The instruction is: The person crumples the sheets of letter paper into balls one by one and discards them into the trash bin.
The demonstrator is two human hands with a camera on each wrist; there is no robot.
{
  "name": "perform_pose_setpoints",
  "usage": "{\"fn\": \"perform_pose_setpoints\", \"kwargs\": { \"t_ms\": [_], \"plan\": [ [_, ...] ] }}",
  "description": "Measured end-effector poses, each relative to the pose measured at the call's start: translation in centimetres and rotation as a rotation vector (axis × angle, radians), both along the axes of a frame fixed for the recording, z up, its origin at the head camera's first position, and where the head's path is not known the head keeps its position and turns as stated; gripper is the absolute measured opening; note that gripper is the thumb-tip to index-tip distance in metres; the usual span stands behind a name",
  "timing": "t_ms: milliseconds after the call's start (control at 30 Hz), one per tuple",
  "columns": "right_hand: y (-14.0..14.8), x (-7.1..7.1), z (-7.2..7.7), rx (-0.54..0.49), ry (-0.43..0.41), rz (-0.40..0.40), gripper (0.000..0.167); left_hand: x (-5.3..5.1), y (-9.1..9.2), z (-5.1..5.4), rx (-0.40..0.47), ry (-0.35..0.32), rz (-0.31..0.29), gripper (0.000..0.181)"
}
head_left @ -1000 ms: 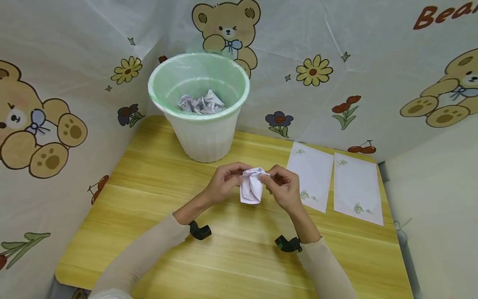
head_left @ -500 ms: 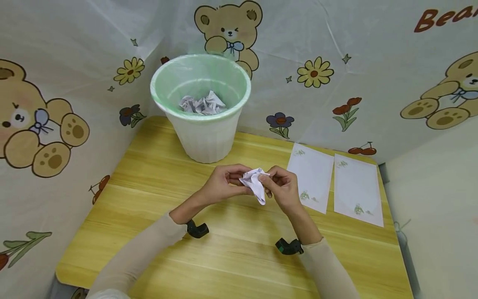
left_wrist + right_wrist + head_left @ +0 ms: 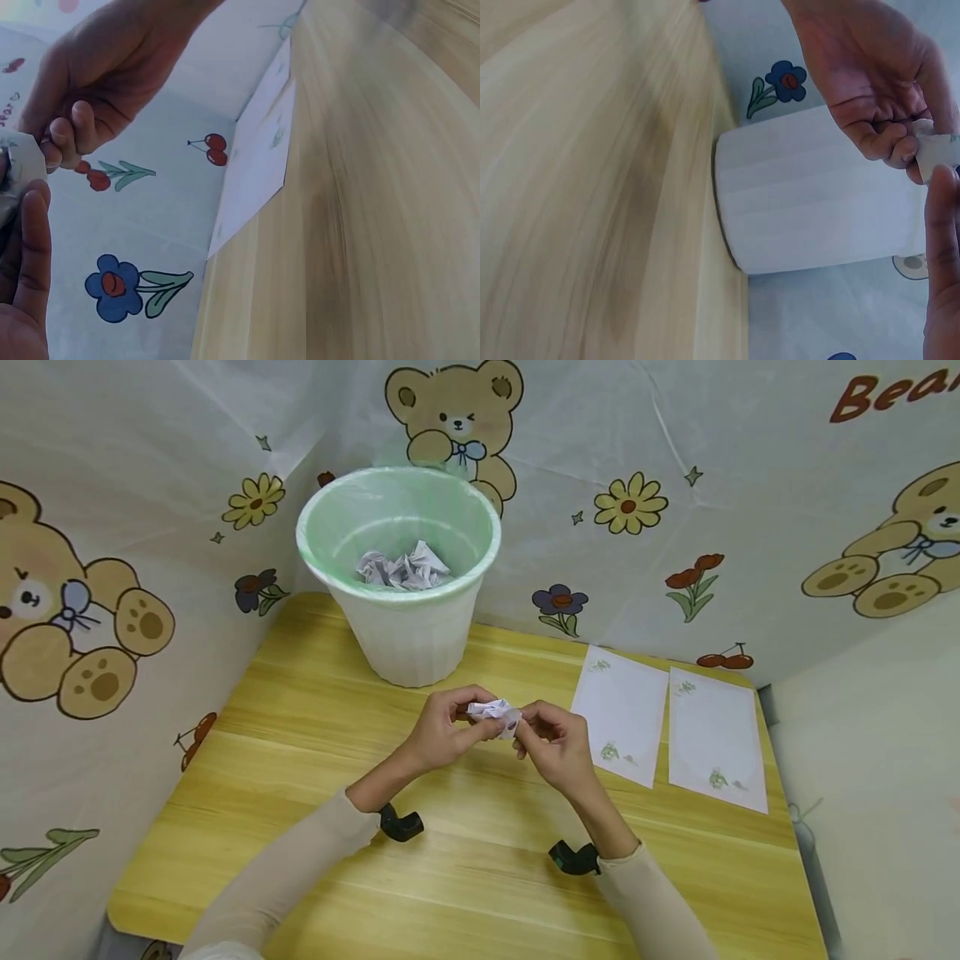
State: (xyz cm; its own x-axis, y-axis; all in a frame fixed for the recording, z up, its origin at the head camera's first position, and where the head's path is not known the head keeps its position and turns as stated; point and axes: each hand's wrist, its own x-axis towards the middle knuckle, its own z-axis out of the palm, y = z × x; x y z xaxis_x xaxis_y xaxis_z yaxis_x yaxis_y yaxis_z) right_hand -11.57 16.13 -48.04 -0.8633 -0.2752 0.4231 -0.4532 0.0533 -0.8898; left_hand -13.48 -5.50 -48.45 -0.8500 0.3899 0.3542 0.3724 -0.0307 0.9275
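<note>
A crumpled white sheet of paper [image 3: 497,712] is held between both hands above the middle of the table. The left hand [image 3: 444,731] grips it from the left, its thumb across the near side. From the right, the right hand [image 3: 558,747] pinches the paper's edge between thumb and fingers. In the left wrist view, the paper [image 3: 28,159] shows only in part at the left edge. The right wrist view has a folded corner of the paper [image 3: 936,154] between the fingertips of the two hands.
A white bin [image 3: 412,639] with a pale green lining stands behind the hands, with crumpled paper [image 3: 405,567] inside. Two flat printed sheets, a left one [image 3: 622,718] and a right one [image 3: 718,739], lie at the table's right. A bear-patterned cloth wall [image 3: 585,435] rises behind.
The paper has been crumpled from a hanging folded piece into a smaller bundle. It has shifted slightly left into the left hand, and the right hand has followed it left.
</note>
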Motion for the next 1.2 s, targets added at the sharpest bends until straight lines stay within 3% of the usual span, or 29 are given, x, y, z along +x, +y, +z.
{"fn": "perform_pose_setpoints", "kwargs": {
  "t_ms": [167,267,433,733,1033,1100,1200],
  "plan": [
    [0.2,0.1,0.4,0.045,0.02,0.036,0.017,-0.6,-0.2,0.3,0.041,-0.007,0.025,0.007],
    [0.2,0.1,0.6,0.081,0.022,-0.012,0.022,-0.8,-0.1,0.5,0.051,0.001,0.026,0.006],
    [0.1,-0.3,0.8,0.09,-0.035,-0.079,0.014,-0.8,0.5,0.7,0.045,-0.008,0.008,0.003],
    [0.5,-0.6,0.6,0.038,-0.139,0.012,0.02,-0.6,0.7,-0.2,0.017,-0.036,0.002,0.004],
    [1.2,-0.7,1.0,0.056,-0.087,-0.025,0.02,-0.7,0.2,0.4,-0.042,-0.088,-0.047,0.014],
    [1.3,-0.6,1.1,0.052,-0.088,-0.029,0.021,-0.7,-0.1,0.6,-0.067,-0.072,-0.033,0.015],
    [1.4,-0.6,1.4,0.066,-0.077,-0.041,0.021,-0.6,-0.2,0.8,-0.111,0.029,0.019,0.009]
  ]
}}
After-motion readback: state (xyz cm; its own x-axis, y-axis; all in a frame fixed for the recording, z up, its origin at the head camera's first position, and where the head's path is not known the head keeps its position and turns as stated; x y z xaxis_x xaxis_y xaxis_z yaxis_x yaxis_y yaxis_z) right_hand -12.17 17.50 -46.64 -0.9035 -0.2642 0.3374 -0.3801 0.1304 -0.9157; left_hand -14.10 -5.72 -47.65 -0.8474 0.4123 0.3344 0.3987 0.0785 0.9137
